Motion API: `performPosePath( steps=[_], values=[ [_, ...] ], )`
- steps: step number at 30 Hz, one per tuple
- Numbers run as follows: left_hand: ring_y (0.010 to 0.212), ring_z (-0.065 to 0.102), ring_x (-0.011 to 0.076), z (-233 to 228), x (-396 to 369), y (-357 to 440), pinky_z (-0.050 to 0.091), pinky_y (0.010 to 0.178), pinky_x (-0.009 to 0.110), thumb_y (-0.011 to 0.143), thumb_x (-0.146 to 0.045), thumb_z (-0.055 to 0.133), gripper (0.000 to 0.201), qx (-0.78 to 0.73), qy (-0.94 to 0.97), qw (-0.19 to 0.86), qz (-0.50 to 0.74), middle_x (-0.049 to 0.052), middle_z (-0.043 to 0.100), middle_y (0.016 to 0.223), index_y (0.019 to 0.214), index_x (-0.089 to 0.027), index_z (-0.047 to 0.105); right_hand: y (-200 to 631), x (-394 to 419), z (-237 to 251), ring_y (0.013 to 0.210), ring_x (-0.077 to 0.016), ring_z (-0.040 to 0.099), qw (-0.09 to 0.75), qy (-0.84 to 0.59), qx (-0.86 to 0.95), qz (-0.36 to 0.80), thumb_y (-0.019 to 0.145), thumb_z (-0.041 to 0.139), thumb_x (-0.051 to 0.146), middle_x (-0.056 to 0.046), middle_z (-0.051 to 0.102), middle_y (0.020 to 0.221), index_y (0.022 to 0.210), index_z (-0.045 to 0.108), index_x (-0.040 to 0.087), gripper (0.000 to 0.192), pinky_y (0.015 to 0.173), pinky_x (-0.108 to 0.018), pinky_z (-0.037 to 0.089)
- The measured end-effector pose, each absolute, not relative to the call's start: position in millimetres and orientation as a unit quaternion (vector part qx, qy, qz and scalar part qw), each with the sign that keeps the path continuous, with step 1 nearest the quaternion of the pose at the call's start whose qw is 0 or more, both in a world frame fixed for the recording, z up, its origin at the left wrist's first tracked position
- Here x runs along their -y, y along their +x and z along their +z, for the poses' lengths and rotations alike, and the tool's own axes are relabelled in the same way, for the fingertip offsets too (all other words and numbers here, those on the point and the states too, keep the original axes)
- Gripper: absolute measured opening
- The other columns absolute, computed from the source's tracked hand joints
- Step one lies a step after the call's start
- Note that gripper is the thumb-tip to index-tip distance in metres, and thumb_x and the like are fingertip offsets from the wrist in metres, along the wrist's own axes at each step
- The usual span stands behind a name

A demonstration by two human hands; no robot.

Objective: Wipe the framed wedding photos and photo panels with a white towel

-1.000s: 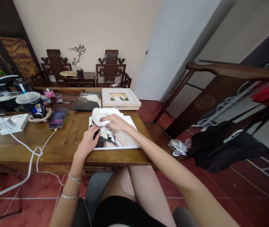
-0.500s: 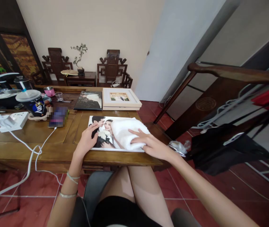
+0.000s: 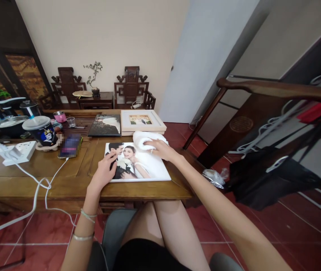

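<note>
Two hands: both are working on one photo print lying flat at the near edge of the table.
Cup: standing at 9 o'clock from the print, well apart, beside a white power strip.
Phone: lying between the cup and the print, its cable trailing off the near edge.
Left hand: the left hand is resting flat on the print's 8 o'clock corner, fingers loosely spread and pressing down, steadying it.
Print: showing a couple; its surface is looking bare and clean apart from the corner under the cloth.
Cloth: the white cloth is bunched at the print's 1 o'clock corner, touching it.
Right hand: the right hand is lying over the cloth, fingers close together and pressing it down, not pinching.
Frames: two more pictures are waiting at 12 o'clock, a dark one and a pale framed one, both untouched.
Progress: wiping seems to be under way on the first print; the far corner is being done, and the other two look left.
</note>
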State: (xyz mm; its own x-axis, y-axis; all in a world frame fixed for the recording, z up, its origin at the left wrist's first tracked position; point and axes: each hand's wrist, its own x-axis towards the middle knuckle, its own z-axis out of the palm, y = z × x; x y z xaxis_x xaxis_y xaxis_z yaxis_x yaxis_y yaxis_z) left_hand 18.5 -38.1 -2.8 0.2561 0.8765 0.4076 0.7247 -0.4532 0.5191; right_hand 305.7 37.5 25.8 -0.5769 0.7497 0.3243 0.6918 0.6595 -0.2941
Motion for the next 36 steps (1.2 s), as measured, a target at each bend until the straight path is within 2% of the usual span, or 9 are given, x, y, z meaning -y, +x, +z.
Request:
performPosePath(
  steps=[3, 7, 13, 18, 22, 26, 30, 33, 36],
  values=[
    [0.128, 0.049, 0.0255, -2.2, 37.9, 18.4, 0.037, 0.108, 0.044, 0.089, -0.021, 0.045, 0.037, -0.514, 0.783, 0.114, 0.331, 0.011, 0.055, 0.135, 0.120, -0.017, 0.063, 307.0, -34.2, 23.1, 0.121, -0.0301, 0.053, 0.220, -0.407, 0.884, 0.066, 0.076, 0.044, 0.006, -0.012, 0.064, 0.121, 0.110, 0.064, 0.018, 0.041, 0.101, -0.050, 0.038],
    [0.128, 0.049, 0.0251, -1.2, 38.6, 19.6, 0.037, 0.108, 0.045, 0.089, -0.021, 0.044, 0.037, -0.523, 0.779, 0.111, 0.327, 0.011, 0.055, 0.136, 0.121, -0.017, 0.062, 312.8, 7.3, 18.2, 0.134, -0.0313, 0.038, 0.216, -0.382, 0.895, 0.077, 0.077, 0.044, 0.009, -0.015, 0.060, 0.128, 0.109, 0.063, 0.017, 0.039, 0.108, -0.060, 0.023],
    [0.128, 0.050, 0.0246, -2.3, 38.4, 20.3, 0.037, 0.109, 0.044, 0.089, -0.022, 0.043, 0.037, -0.509, 0.782, 0.110, 0.341, 0.012, 0.056, 0.134, 0.120, -0.016, 0.063, 318.8, 84.4, 35.8, 0.138, -0.0252, 0.032, 0.162, -0.328, 0.920, 0.143, 0.081, 0.043, 0.009, -0.010, 0.059, 0.129, 0.105, 0.064, 0.022, 0.034, 0.114, -0.054, 0.015],
    [0.129, 0.048, 0.0237, -2.1, 38.2, 19.3, 0.036, 0.110, 0.042, 0.089, -0.022, 0.043, 0.037, -0.499, 0.789, 0.108, 0.342, 0.011, 0.056, 0.134, 0.120, -0.016, 0.063, 322.6, 77.9, 38.0, 0.132, -0.0255, 0.042, 0.172, -0.325, 0.917, 0.153, 0.081, 0.044, 0.010, -0.006, 0.063, 0.123, 0.102, 0.065, 0.023, 0.032, 0.115, -0.049, 0.018],
    [0.127, 0.050, 0.0255, -0.2, 39.0, 19.1, 0.037, 0.109, 0.042, 0.089, -0.022, 0.043, 0.037, -0.496, 0.790, 0.114, 0.342, 0.014, 0.055, 0.134, 0.118, -0.012, 0.064, 326.4, 27.0, 28.3, 0.105, -0.0253, 0.061, 0.228, -0.359, 0.894, 0.142, 0.083, 0.046, 0.019, -0.005, 0.069, 0.110, 0.103, 0.066, 0.020, 0.029, 0.109, -0.048, 0.029],
    [0.128, 0.049, 0.0244, 0.9, 39.1, 19.0, 0.037, 0.110, 0.040, 0.090, -0.023, 0.043, 0.037, -0.486, 0.794, 0.115, 0.348, 0.014, 0.058, 0.132, 0.118, -0.012, 0.064, 321.5, -22.5, 29.7, 0.098, -0.0258, 0.062, 0.274, -0.418, 0.854, 0.143, 0.085, 0.049, 0.029, -0.007, 0.070, 0.105, 0.101, 0.068, 0.017, 0.028, 0.090, -0.039, 0.046],
    [0.129, 0.049, 0.0240, 0.7, 38.3, 18.9, 0.036, 0.110, 0.041, 0.090, -0.024, 0.043, 0.037, -0.487, 0.793, 0.112, 0.347, 0.014, 0.057, 0.133, 0.119, -0.012, 0.063, 311.4, -38.3, 33.0, 0.095, -0.0238, 0.063, 0.285, -0.429, 0.846, 0.138, 0.084, 0.047, 0.025, -0.007, 0.071, 0.100, 0.100, 0.068, 0.016, 0.027, 0.087, -0.036, 0.046],
    [0.129, 0.048, 0.0241, 0.0, 38.0, 19.1, 0.036, 0.110, 0.041, 0.091, -0.024, 0.043, 0.037, -0.490, 0.792, 0.112, 0.345, 0.014, 0.056, 0.134, 0.119, -0.012, 0.063, 307.2, -20.0, 28.0, 0.102, -0.0256, 0.062, 0.274, -0.420, 0.856, 0.131, 0.081, 0.046, 0.017, -0.007, 0.070, 0.104, 0.098, 0.068, 0.018, 0.028, 0.099, -0.046, 0.038],
    [0.130, 0.047, 0.0243, -0.4, 38.6, 19.5, 0.036, 0.110, 0.042, 0.091, -0.024, 0.042, 0.037, -0.492, 0.792, 0.113, 0.342, 0.013, 0.057, 0.133, 0.119, -0.014, 0.064, 308.9, 20.6, 21.4, 0.127, -0.0303, 0.047, 0.254, -0.396, 0.876, 0.108, 0.076, 0.044, 0.010, -0.012, 0.063, 0.122, 0.104, 0.065, 0.018, 0.036, 0.108, -0.058, 0.022]
  ],
)
